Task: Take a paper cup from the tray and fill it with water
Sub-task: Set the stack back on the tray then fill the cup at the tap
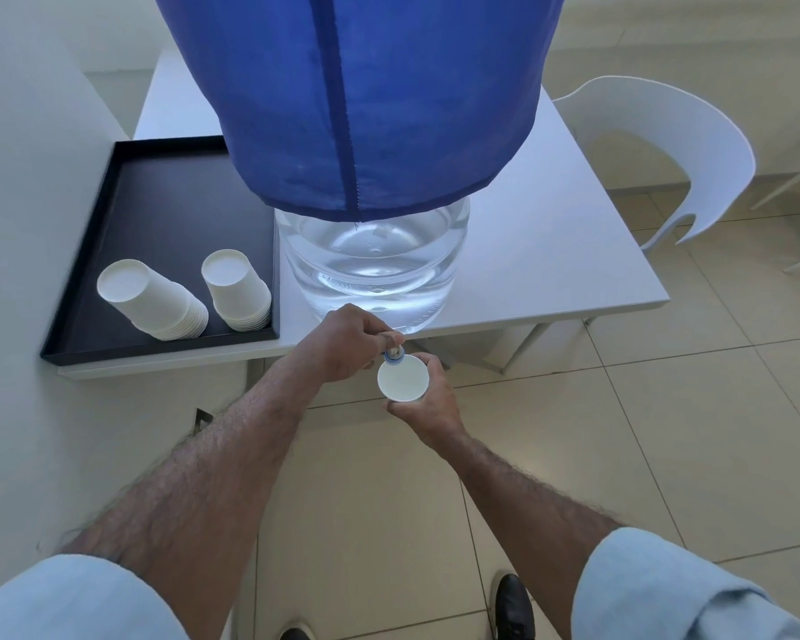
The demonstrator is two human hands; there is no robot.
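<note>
My right hand (pixel 428 399) holds a white paper cup (pixel 403 380) upright just below the table's front edge, its mouth under the small blue-and-white tap (pixel 393 354). My left hand (pixel 347 344) grips that tap at the base of the large clear water jug (pixel 375 261), which wears a blue cloth cover (pixel 356 94). Whether water is in the cup I cannot tell. On the left, a black tray (pixel 125 196) carries two stacks of upturned white paper cups (pixel 151 300) (pixel 239 284).
The jug and tray stand on a white table (pixel 550 251) against a wall on the left. A white plastic chair (pixel 666 145) sits at the table's right. Tiled floor and my black shoes (pixel 511 602) are below.
</note>
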